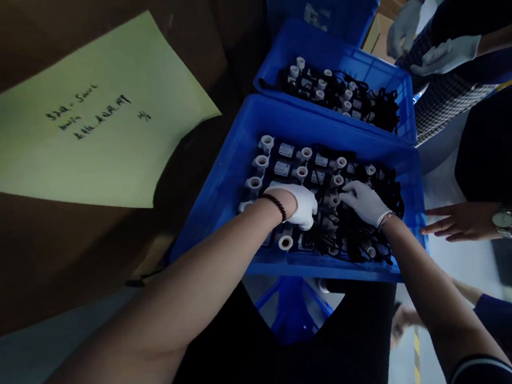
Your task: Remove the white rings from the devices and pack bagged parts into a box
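A blue plastic crate point(233, 151) in front of me holds rows of small black devices with white round fittings point(267, 143), pale labels and black cables. My left hand point(301, 205), white-gloved, is curled over the middle of the rows. Its fingers wrap a black device, whose white fitting point(306, 224) shows just below them. My right hand point(364, 203), also gloved, reaches in from the right with its fingertips drawn together beside another white fitting point(334, 200). What lies between those fingertips is hidden.
Behind stands a second blue crate point(266, 80) of similar devices. A yellow handwritten sheet point(90, 118) hangs on a brown carton point(23, 255) at left. A person's gloved hands point(448, 58) are at upper right; another person's hand with a watch point(472, 221) is near the crate's right side.
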A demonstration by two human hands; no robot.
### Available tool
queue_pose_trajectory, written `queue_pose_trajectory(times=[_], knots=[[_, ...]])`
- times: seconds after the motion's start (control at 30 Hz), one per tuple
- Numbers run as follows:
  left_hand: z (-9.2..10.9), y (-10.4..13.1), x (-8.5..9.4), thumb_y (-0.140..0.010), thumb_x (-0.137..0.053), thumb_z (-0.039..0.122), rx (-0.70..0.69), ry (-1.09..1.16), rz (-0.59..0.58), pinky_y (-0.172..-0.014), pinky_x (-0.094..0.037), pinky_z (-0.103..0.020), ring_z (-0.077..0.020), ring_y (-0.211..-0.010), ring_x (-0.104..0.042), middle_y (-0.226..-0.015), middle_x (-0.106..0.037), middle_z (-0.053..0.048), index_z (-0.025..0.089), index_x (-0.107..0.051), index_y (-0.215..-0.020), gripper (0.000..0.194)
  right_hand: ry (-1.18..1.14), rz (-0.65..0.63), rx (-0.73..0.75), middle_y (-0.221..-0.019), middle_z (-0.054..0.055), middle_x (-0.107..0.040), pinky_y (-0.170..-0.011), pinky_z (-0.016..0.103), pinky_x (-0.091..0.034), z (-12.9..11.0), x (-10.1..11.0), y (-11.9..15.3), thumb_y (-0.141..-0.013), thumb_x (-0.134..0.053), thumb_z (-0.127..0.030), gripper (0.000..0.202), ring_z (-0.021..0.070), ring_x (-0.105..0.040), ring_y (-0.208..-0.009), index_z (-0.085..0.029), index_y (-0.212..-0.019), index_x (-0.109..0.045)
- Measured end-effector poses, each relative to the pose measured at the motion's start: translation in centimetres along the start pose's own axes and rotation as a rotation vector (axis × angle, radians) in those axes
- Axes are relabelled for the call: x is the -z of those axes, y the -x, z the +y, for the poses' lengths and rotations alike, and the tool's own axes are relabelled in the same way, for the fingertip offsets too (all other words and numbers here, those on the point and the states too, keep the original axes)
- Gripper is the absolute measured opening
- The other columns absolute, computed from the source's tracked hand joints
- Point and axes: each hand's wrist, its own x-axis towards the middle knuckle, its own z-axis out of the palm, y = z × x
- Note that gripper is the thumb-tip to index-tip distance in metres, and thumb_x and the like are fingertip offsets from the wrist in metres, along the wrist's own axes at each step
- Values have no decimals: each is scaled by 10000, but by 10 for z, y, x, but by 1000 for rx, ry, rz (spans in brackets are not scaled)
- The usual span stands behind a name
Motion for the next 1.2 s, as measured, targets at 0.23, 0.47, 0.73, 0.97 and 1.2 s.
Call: queue_pose_trajectory(times=[0.23,0.47,0.73,0.97,1.2], knots=[[-6,-3,5,-597,-563,342,10,-229,-122,-628,-453,-305,-295,-960,-638,-1275,-649,-98,253,-630,-1317,729,-55,47,298,-898,14,-663,-817,294,-464,8,-13,-11,-764,-761,-324,256,153,-603,-831,-191,-970,-686],[-8,-1,8,-589,-568,349,29,-184,-148,-548,-426,-290,-244,-772,-647,-1185,-689,-90,262,-627,-1318,736,313,-68,402,-910,24,-680,-822,288,-446,5,-8,-8,-824,-728,-343,162,178,-594,-907,-201,-882,-677],[-4,1,8,-594,-573,319,32,-161,-165,-542,-419,-302,-217,-632,-618,-988,-734,-93,239,-642,-1298,712,385,-96,424,-1237,74,-652,-975,336,-445,1,-11,-10,-843,-700,-246,519,224,-573,-1112,-207,-1341,-560],[-5,0,8,-596,-572,319,34,-150,-168,-509,-416,-307,-199,-555,-585,-970,-735,-88,244,-643,-1293,705,410,-138,480,-1171,54,-685,-970,329,-453,-1,-10,-9,-846,-665,-150,287,210,-591,-1079,-217,-1125,-684],[-6,-1,8,-592,-585,315,44,-112,-184,-503,-422,-304,-199,-520,-572,-894,-736,-93,236,-632,-1307,721,521,-186,451,-1131,48,-686,-908,283,-454,-6,-9,-11,-915,-590,-224,220,189,-610,-1057,-221,-1124,-661]])
